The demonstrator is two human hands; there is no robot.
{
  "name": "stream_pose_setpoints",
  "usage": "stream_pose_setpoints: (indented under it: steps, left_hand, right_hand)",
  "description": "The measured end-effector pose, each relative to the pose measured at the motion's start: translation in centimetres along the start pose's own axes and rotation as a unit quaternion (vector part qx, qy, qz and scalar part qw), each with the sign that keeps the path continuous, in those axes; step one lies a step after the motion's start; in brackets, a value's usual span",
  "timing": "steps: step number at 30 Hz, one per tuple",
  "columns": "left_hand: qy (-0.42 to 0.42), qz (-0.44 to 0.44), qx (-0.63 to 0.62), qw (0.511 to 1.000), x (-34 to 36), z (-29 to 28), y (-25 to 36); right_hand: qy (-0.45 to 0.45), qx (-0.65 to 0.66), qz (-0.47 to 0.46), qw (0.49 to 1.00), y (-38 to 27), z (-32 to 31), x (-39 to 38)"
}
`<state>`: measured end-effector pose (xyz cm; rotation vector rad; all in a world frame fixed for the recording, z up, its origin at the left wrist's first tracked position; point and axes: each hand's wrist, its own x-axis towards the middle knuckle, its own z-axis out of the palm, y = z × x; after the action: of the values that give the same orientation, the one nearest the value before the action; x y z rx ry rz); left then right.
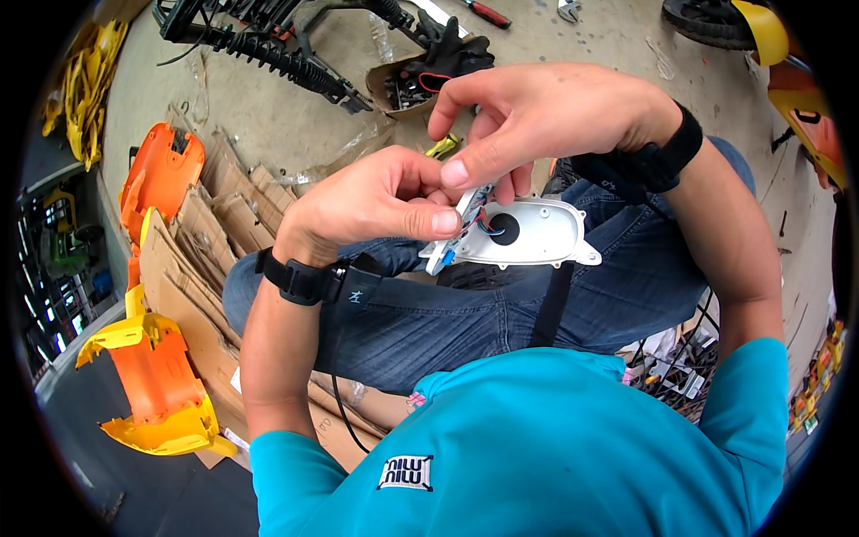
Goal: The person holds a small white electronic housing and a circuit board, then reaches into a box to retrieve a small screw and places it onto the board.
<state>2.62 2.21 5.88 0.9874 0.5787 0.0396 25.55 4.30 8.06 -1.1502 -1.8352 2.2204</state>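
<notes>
My left hand (376, 201) pinches a narrow circuit board (458, 234) on edge between thumb and fingers. Thin coloured wires (488, 223) run from the board toward a white plastic housing (550, 234), which has a round black disc (504, 229) inside. The shallow housing lies open side up over my lap. My right hand (555, 116) comes in from above, its thumb tip against my left fingertips at the board's upper end. Its index finger is curled and its other fingers reach down beside the housing; what they grip there is hidden.
A box of small parts (394, 97) with black gloves (452, 54) stands ahead, beside a black frame with a spring shock absorber (286, 67). Flattened cardboard (192, 268) and orange and yellow plastic panels (157, 376) lie at left. A red-handled tool (489, 12) lies far ahead.
</notes>
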Motion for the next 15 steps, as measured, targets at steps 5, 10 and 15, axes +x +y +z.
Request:
stream_pose_setpoints:
  steps: [5, 10, 15]
  left_hand:
    - [0.060, -0.003, 0.006, 0.998, 0.2, 0.3, -0.9]
    - [0.077, 0.013, -0.007, 0.997, 0.4, 0.0, -1.6]
    - [0.111, 0.067, -0.073, 0.989, 0.1, 0.8, -0.8]
  right_hand:
    - [0.038, -0.045, 0.019, 0.998, -0.4, 0.1, -0.1]
    - [0.076, -0.075, 0.002, 0.994, -0.9, -0.1, -0.6]
    - [0.161, 0.000, -0.074, 0.984, -0.2, -1.6, -0.8]
